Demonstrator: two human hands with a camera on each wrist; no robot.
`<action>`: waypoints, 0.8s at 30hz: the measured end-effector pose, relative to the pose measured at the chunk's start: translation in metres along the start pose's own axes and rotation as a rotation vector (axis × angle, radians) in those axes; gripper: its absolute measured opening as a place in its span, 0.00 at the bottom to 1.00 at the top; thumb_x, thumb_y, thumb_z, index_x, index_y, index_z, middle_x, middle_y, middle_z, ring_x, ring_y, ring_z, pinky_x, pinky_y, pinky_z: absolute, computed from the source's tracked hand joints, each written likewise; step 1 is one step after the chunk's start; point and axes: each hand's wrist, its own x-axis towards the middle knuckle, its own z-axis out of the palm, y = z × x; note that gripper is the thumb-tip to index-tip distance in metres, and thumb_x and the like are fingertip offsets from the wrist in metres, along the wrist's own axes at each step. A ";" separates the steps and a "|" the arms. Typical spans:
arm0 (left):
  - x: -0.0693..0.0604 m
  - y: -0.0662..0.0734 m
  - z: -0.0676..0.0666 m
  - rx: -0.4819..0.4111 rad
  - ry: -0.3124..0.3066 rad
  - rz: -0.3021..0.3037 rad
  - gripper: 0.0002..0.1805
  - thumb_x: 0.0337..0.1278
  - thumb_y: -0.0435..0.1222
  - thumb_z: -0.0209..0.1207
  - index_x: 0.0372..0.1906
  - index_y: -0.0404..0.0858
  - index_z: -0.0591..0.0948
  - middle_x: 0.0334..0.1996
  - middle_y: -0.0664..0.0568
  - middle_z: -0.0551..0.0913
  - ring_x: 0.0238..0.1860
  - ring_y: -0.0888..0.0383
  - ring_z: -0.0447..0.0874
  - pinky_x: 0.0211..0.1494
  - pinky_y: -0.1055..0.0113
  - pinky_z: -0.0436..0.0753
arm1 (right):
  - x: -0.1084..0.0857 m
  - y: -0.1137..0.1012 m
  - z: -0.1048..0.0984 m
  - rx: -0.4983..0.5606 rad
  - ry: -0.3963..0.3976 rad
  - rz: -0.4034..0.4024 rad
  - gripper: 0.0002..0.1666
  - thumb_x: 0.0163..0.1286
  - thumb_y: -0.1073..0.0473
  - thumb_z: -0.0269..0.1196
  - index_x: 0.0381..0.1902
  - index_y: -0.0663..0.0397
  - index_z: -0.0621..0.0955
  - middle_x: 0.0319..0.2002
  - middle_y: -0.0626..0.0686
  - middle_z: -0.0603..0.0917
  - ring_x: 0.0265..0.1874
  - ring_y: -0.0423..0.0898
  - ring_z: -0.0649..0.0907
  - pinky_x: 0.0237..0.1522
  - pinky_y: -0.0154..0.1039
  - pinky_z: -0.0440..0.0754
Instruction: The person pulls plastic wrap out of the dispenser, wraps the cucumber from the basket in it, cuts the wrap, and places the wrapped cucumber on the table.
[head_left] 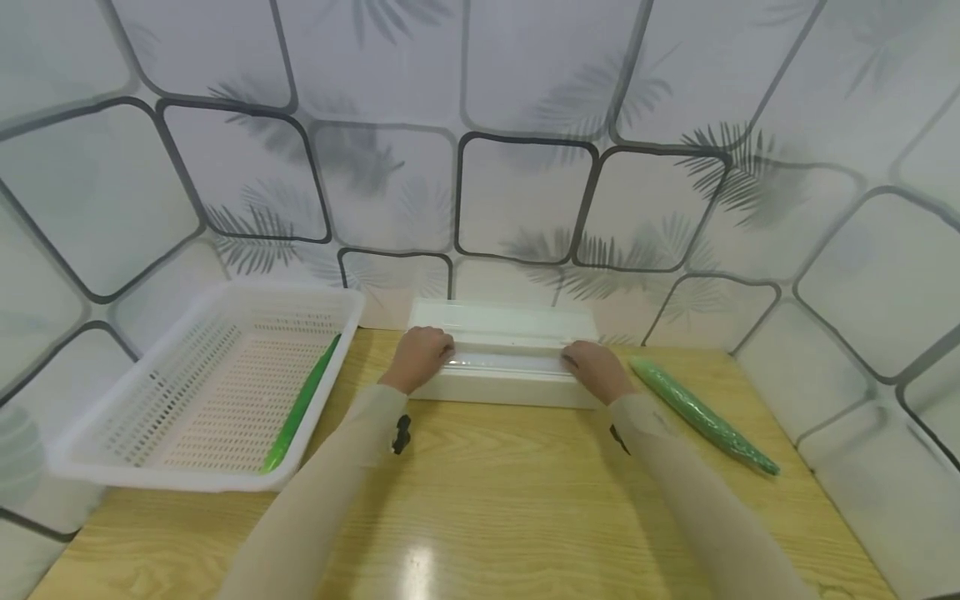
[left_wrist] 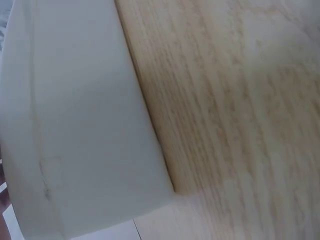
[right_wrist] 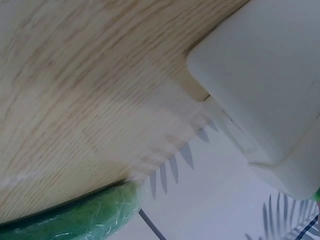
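Observation:
A white box (head_left: pixel 504 390) stands by the wall with its lid (head_left: pixel 502 317) raised, and glossy clear film (head_left: pixel 504 362) shows in its opening. At the opening's left end, my left hand (head_left: pixel 422 357) pinches the film with curled fingers. My right hand (head_left: pixel 598 368) pinches it at the right end; the fingertips are partly hidden. The box's white side (left_wrist: pixel 95 120) fills much of the left wrist view, with fingers (left_wrist: pixel 4 200) at the edge. In the right wrist view a corner of the box (right_wrist: pixel 255 80) appears.
At left, a white perforated basket (head_left: pixel 217 480) holds a long green vegetable (head_left: pixel 302 404). Right of the box lies a film-wrapped green cucumber (head_left: pixel 705 417), also seen in the right wrist view (right_wrist: pixel 75 217). A patterned wall (head_left: pixel 397 183) rises behind the wooden table (head_left: pixel 495 500).

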 end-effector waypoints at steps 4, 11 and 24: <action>-0.002 0.002 0.002 0.045 0.054 0.002 0.04 0.53 0.32 0.61 0.28 0.37 0.84 0.22 0.50 0.84 0.24 0.55 0.79 0.35 0.60 0.81 | -0.001 -0.001 0.001 -0.047 0.062 -0.043 0.06 0.62 0.65 0.62 0.36 0.63 0.83 0.33 0.58 0.86 0.34 0.52 0.85 0.41 0.44 0.84; -0.003 0.002 0.004 0.083 0.125 0.010 0.04 0.54 0.34 0.62 0.30 0.37 0.85 0.26 0.49 0.86 0.27 0.54 0.82 0.38 0.61 0.82 | -0.003 -0.001 0.002 -0.110 0.146 -0.072 0.05 0.61 0.66 0.63 0.34 0.63 0.83 0.29 0.57 0.85 0.28 0.51 0.85 0.34 0.42 0.85; -0.004 0.005 -0.007 0.174 0.173 0.042 0.04 0.52 0.36 0.64 0.29 0.39 0.85 0.27 0.51 0.86 0.29 0.55 0.83 0.42 0.61 0.82 | -0.006 -0.004 -0.011 -0.112 0.214 -0.079 0.04 0.60 0.66 0.63 0.31 0.62 0.84 0.28 0.57 0.86 0.28 0.51 0.85 0.35 0.45 0.84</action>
